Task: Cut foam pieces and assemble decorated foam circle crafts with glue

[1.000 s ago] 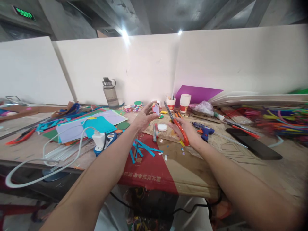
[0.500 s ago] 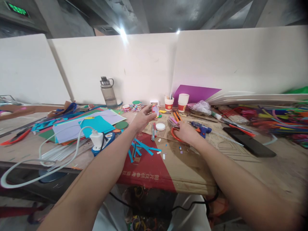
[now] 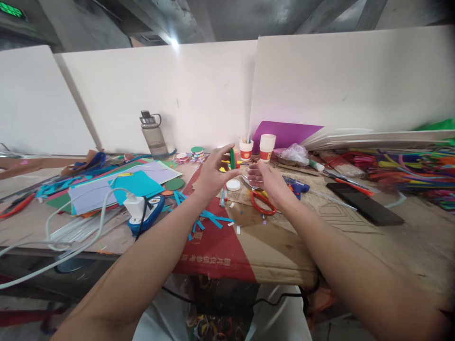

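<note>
Left hand (image 3: 209, 177) pinches small light paper disc (image 3: 232, 158) edgewise; right hand (image 3: 265, 180) open, empty, above orange-handled scissors (image 3: 261, 201). Flimsy; grip rim lightly.

white partition boards (image 3: 159, 90) stood behind the wooden worktop (image 3: 408, 246); a grey concrete ceiling (image 3: 241, 19) carried one bright lamp (image 3: 174, 41).

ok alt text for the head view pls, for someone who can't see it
The left hand holds a small round craft piece above a cluttered table; the open right hand hovers beside it. Orange-handled scissors lie on cardboard below.
</note>
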The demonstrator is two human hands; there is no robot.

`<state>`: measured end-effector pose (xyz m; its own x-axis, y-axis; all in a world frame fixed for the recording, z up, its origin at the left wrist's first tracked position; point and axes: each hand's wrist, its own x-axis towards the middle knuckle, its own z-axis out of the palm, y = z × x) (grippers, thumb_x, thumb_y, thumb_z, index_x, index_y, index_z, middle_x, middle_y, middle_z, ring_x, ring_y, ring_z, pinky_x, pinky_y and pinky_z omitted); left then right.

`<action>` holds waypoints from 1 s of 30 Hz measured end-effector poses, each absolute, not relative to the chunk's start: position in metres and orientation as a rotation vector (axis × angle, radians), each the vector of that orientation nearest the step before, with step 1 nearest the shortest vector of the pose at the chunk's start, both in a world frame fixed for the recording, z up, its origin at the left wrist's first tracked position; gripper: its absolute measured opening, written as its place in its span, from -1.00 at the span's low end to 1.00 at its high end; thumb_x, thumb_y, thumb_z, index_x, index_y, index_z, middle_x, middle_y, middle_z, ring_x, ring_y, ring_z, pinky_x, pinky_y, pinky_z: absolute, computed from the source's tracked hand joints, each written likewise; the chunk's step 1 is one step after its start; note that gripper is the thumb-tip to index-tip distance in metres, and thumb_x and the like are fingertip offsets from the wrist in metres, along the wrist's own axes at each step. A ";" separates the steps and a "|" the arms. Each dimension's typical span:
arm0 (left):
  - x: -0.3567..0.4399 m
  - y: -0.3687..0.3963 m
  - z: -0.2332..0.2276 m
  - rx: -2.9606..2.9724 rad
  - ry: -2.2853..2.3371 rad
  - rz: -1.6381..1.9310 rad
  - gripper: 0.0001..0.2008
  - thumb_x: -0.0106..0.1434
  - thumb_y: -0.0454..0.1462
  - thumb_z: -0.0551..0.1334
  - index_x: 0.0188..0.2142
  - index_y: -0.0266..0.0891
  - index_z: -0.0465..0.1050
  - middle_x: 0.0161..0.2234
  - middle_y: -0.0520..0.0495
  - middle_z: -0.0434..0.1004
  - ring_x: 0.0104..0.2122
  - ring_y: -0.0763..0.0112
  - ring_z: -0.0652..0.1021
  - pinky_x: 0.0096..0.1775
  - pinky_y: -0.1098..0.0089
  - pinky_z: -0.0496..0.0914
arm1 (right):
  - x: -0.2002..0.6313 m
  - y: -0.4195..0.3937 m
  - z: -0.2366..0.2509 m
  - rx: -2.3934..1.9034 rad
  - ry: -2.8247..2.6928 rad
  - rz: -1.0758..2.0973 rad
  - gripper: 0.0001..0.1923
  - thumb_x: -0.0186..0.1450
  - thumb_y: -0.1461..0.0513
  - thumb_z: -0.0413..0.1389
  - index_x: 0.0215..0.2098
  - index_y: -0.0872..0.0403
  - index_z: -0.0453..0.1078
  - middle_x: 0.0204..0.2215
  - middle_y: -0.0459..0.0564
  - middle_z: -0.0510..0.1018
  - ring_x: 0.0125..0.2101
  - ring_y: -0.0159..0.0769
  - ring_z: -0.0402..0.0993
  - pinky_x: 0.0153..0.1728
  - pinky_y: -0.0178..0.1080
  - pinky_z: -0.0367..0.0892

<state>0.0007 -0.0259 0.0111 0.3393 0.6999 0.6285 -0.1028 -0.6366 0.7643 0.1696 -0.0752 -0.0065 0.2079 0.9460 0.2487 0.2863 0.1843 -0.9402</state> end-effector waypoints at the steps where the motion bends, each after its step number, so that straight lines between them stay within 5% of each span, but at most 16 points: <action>1: 0.003 -0.027 0.009 1.948 0.526 1.349 -0.33 -0.08 -0.21 0.51 0.07 -0.03 0.47 0.10 -0.11 0.42 0.12 0.11 0.39 0.13 0.23 0.28 | 0.166 -0.075 -0.006 -1.219 -1.171 0.905 -0.48 0.43 -0.08 -0.28 -0.18 0.05 0.38 -0.22 0.09 0.57 -0.27 -0.24 0.53 -0.25 -0.22 0.43; 5: 0.011 -0.025 0.001 2.222 0.517 1.077 -0.45 -0.23 -0.26 0.56 -0.15 -0.07 0.62 -0.03 -0.16 0.52 0.08 0.00 0.40 0.21 0.10 0.17 | 0.155 -0.078 -0.003 -0.967 -0.879 1.328 -0.48 0.44 -0.08 -0.29 -0.19 0.05 0.35 -0.38 0.03 0.57 -0.40 -0.27 0.53 -0.37 -0.25 0.45; 9: 0.011 -0.025 0.002 2.094 0.653 1.207 -0.55 -0.01 -0.16 0.47 -0.08 -0.06 0.58 -0.02 -0.13 0.54 0.08 0.01 0.39 0.20 0.05 0.16 | 0.154 -0.080 -0.005 -0.953 -0.699 1.469 -0.47 0.43 -0.12 -0.26 -0.30 0.05 0.33 -0.51 -0.01 0.54 -0.45 -0.28 0.53 -0.31 -0.20 0.49; 14: 0.013 -0.028 0.001 2.193 0.580 1.090 -0.55 -0.18 -0.26 0.54 -0.22 -0.09 0.63 -0.09 -0.14 0.58 0.07 -0.01 0.42 0.21 0.09 0.16 | 0.154 -0.076 -0.013 -0.870 -0.735 1.583 -0.46 0.41 -0.14 -0.25 -0.18 0.02 0.38 -0.46 -0.03 0.59 -0.47 -0.28 0.54 -0.31 -0.14 0.51; 18: 0.014 -0.029 -0.001 2.122 0.713 1.218 -0.64 0.02 -0.18 0.45 -0.14 -0.09 0.61 -0.06 -0.13 0.57 0.04 0.02 0.45 0.16 0.08 0.22 | 0.154 -0.073 -0.017 -0.840 -0.673 1.600 -0.38 0.38 -0.20 -0.27 -0.23 0.06 0.40 -0.49 0.02 0.59 -0.44 -0.24 0.57 -0.29 -0.13 0.52; 22: 0.013 -0.027 -0.003 2.304 0.609 1.101 -0.56 -0.10 -0.17 0.51 -0.16 -0.12 0.61 -0.08 -0.13 0.60 0.02 0.05 0.48 0.14 0.11 0.26 | 0.154 -0.074 -0.015 -0.817 -0.675 1.626 -0.41 0.41 -0.16 -0.26 -0.18 0.06 0.41 -0.39 0.05 0.63 -0.42 -0.22 0.58 -0.30 -0.08 0.54; 26: 0.013 -0.025 -0.008 2.390 0.752 1.190 -0.57 0.07 -0.14 0.42 -0.04 -0.11 0.55 0.02 -0.12 0.56 0.03 0.14 0.49 0.10 0.13 0.30 | 0.154 -0.074 -0.014 -0.770 -0.691 1.640 -0.36 0.43 -0.13 -0.35 -0.16 0.07 0.41 -0.44 0.05 0.62 -0.42 -0.22 0.59 -0.29 -0.09 0.54; 30: 0.013 -0.022 -0.010 2.368 0.707 1.072 -0.58 0.00 -0.14 0.46 -0.12 -0.16 0.58 -0.07 -0.12 0.60 -0.02 0.17 0.52 0.08 0.21 0.32 | 0.154 -0.075 -0.013 -0.812 -0.702 1.644 -0.38 0.43 -0.12 -0.33 -0.15 0.09 0.40 -0.42 0.08 0.62 -0.41 -0.22 0.58 -0.31 -0.09 0.53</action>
<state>0.0134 -0.0219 -0.0105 0.5680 0.6110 0.5514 0.2661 -0.7703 0.5795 0.1540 -0.0754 -0.0132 -0.1459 0.9781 -0.1485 -0.5691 -0.2058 -0.7961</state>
